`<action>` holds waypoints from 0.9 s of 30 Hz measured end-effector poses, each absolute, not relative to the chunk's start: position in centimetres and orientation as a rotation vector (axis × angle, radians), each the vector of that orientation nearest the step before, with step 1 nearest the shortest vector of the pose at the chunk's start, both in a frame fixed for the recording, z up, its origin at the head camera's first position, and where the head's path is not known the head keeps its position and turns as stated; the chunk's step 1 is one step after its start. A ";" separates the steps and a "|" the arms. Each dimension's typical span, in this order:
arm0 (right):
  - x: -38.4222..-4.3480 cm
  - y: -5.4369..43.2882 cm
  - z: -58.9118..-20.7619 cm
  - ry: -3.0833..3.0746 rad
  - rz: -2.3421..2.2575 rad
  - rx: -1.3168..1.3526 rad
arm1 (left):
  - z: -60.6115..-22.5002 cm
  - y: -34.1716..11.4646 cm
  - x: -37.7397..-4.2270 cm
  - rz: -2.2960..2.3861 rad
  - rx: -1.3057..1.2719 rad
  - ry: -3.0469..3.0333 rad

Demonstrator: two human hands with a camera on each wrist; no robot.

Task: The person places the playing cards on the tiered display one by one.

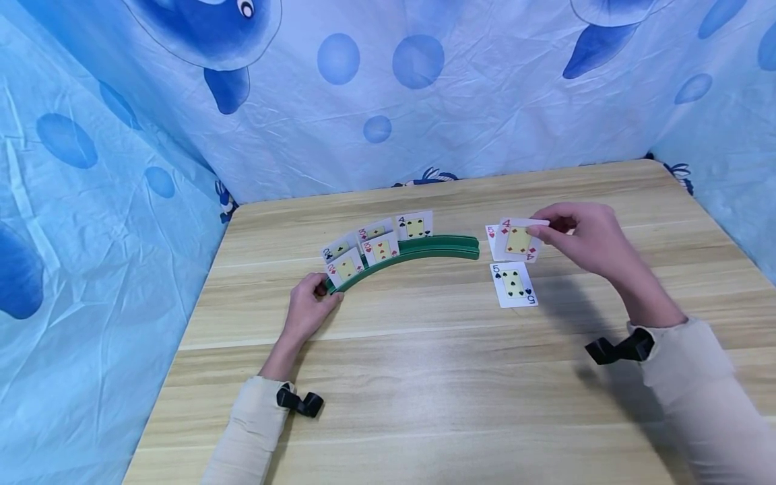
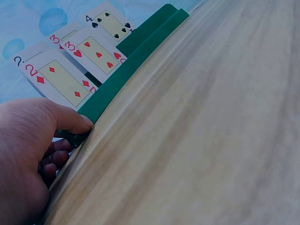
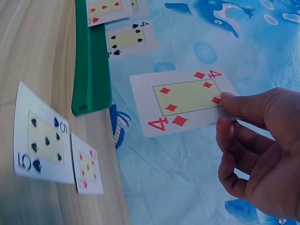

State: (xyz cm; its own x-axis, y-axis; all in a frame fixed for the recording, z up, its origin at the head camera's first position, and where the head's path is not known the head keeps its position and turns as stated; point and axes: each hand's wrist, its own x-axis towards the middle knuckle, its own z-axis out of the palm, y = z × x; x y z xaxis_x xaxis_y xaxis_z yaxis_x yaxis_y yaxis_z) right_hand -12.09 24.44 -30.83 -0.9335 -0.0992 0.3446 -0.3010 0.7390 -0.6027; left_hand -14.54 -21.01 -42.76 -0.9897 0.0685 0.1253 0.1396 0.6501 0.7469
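My left hand (image 1: 305, 311) grips the near left end of a curved green card holder (image 1: 445, 246), its thumb on the front side in the left wrist view. Standing in the holder are a two of diamonds (image 2: 61, 80) before a black two, a three of hearts (image 2: 96, 55) before another red three, and a four of spades (image 1: 415, 227) in the back row. My right hand (image 1: 588, 236) pinches a four of diamonds (image 3: 183, 101) by one edge, raised over the table right of the holder. Below it lie a five of hearts (image 3: 87, 165) and a five of spades (image 1: 514, 284).
Everything stands on a wood-grain table (image 1: 412, 391). A blue curtain (image 1: 376, 81) with whale and bubble prints hangs behind the table and at both sides. Black straps with small mounts (image 1: 618, 348) sit at both wrists.
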 end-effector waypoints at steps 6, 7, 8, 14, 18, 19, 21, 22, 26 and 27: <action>-13.5 22.5 -30.1 -2.655 1.049 0.332 | -42.8 -21.1 -14.5 -1.267 -0.177 -2.767; -13.7 22.1 -30.0 -2.662 1.043 0.349 | -42.7 -21.1 -14.5 -1.270 -0.178 -2.766; -13.9 21.8 -29.9 -2.669 1.038 0.367 | -42.7 -21.1 -14.4 -1.272 -0.179 -2.765; -15.4 19.8 -29.8 -2.706 1.013 0.426 | -42.8 -21.1 -14.5 -1.255 -0.197 -2.762; -16.5 18.5 -30.0 -2.688 1.060 0.449 | -42.7 -21.1 -14.5 -1.264 -0.194 -2.763; -16.7 18.2 -30.1 -2.680 1.078 0.452 | -42.7 -21.1 -14.5 -1.267 -0.191 -2.765; -17.2 17.5 -30.2 -2.669 1.110 0.452 | -42.7 -21.1 -14.5 -1.268 -0.187 -2.768; -17.4 17.2 -30.3 -2.664 1.121 0.452 | -42.7 -21.0 -14.5 -1.267 -0.185 -2.770; -18.2 16.0 -30.7 -2.656 1.139 0.466 | -42.6 -21.0 -14.5 -1.259 -0.186 -2.771; -18.3 15.8 -30.8 -2.657 1.143 0.469 | -42.6 -21.0 -14.5 -1.260 -0.185 -2.770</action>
State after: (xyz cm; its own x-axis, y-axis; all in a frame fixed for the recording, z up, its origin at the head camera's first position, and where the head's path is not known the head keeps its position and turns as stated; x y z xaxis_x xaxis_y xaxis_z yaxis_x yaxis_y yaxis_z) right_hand -18.34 15.78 -30.84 -0.9270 -0.2051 0.3140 -0.3690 0.6483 -0.6660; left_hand -14.53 -20.99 -42.61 -0.9883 0.0715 0.1347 0.1485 0.6517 0.7438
